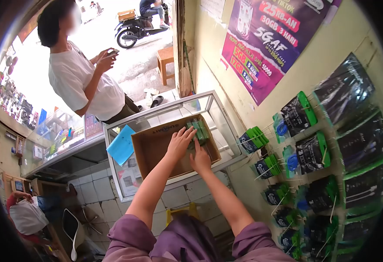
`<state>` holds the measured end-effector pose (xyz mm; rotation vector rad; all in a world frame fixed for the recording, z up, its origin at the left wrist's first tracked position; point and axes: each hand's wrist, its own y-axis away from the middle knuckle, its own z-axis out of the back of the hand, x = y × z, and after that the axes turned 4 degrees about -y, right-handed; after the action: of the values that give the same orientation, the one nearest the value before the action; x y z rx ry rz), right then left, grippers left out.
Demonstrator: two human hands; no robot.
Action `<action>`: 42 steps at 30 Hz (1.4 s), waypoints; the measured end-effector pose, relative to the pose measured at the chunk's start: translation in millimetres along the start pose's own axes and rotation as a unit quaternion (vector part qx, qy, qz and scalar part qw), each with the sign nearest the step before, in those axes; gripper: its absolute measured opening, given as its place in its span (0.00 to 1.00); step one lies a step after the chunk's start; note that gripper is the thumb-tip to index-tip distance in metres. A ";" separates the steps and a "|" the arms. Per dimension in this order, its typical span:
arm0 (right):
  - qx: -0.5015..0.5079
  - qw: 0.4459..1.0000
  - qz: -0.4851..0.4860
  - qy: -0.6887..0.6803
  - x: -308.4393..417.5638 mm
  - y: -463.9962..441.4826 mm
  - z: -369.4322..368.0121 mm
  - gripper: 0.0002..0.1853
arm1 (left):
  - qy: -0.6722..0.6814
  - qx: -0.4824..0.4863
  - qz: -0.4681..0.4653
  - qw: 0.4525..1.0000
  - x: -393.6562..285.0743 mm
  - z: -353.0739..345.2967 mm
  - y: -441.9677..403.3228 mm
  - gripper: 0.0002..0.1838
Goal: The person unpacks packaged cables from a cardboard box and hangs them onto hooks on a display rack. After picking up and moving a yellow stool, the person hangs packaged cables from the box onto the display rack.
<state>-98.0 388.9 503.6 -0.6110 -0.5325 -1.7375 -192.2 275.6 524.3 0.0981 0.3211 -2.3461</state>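
A brown cardboard box (156, 150), open at the top, sits on the glass display case (116, 181). Several green packets (202, 131) stand together in its far right corner. My left hand (182, 142) rests over these packets with its fingers stretched out and touching them. Just to the right and nearer to me, my right hand (200, 160) points its index finger up against the packets' near side. Its thumb is apart from that finger, and I see nothing gripped in it. A light blue paper (122, 145) lies at the box's left side.
Green and black packets (313, 153) hang on wall hooks at the right, close to my right arm. A person in a white shirt (84, 78) stands beyond the case, holding a phone-like object. Another person (25, 214) sits at lower left. A yellow stool (182, 211) is below me.
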 end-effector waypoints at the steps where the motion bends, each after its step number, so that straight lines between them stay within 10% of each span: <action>1: 0.003 1.000 -0.014 0.012 1.4 -4.3 -2.0 0.39 | -0.009 -0.001 -0.006 1.000 1.8 -6.4 -3.6 0.40; 17: -0.005 0.994 0.108 -0.022 29.3 -14.8 -42.2 0.21 | -0.026 -0.077 0.068 0.994 53.7 14.5 62.0 0.13; 23: -0.007 0.957 0.093 -0.274 68.5 17.9 20.2 0.24 | 0.404 -0.021 0.293 0.866 25.2 93.8 88.9 0.19; 31: 0.206 0.855 -0.027 -0.475 69.0 146.1 109.5 0.25 | 0.597 -0.003 0.173 0.784 -56.3 231.6 88.0 0.19; 42: -0.015 0.763 -0.025 -0.646 113.0 313.5 255.7 0.19 | 0.643 -0.012 0.072 0.762 -243.5 328.9 97.0 0.27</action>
<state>215.6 394.8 783.0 -1.8363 -1.4557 -1.1193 57.4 289.6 862.4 1.6779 0.9318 -1.7373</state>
